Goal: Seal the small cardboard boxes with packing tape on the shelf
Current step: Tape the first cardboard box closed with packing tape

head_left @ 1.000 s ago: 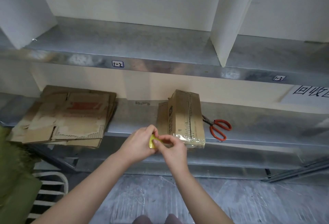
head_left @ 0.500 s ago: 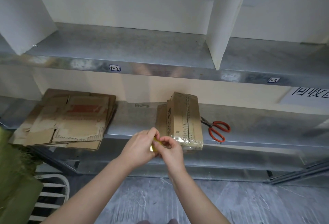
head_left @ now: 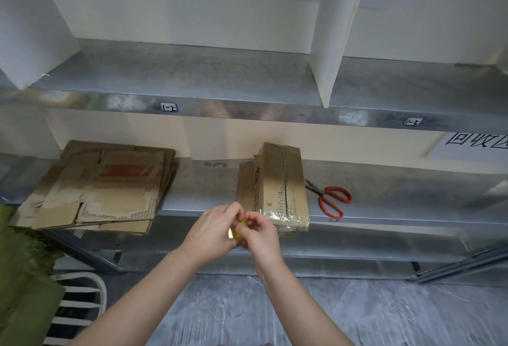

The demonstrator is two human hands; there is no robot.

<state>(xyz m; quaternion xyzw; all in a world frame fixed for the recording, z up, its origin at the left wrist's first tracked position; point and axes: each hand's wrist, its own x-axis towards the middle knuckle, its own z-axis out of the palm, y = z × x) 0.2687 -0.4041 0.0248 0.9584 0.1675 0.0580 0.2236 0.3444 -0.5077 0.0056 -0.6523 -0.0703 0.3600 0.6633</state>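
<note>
A small cardboard box [head_left: 280, 183] lies on the lower metal shelf [head_left: 398, 208], its near end wrapped in clear tape. A second, flatter piece of cardboard [head_left: 245, 183] leans against its left side. Just in front of the shelf edge, left of the box, my left hand [head_left: 213, 231] and my right hand [head_left: 259, 231] meet around a small yellow tape roll [head_left: 237, 229]. Both hands pinch it with curled fingers; most of the roll is hidden between them.
Red-handled scissors [head_left: 331, 198] lie on the shelf right of the box. A stack of flattened cardboard [head_left: 101, 186] sits at the left. An upper shelf [head_left: 192, 79] with white dividers hangs above. Green fabric [head_left: 19, 277] and a white rack [head_left: 79, 307] stand at lower left.
My hands stay together on the yellow roll in front of the shelf edge; the fingers have shifted slightly around it, hiding more of it. The box and scissors have not moved.
</note>
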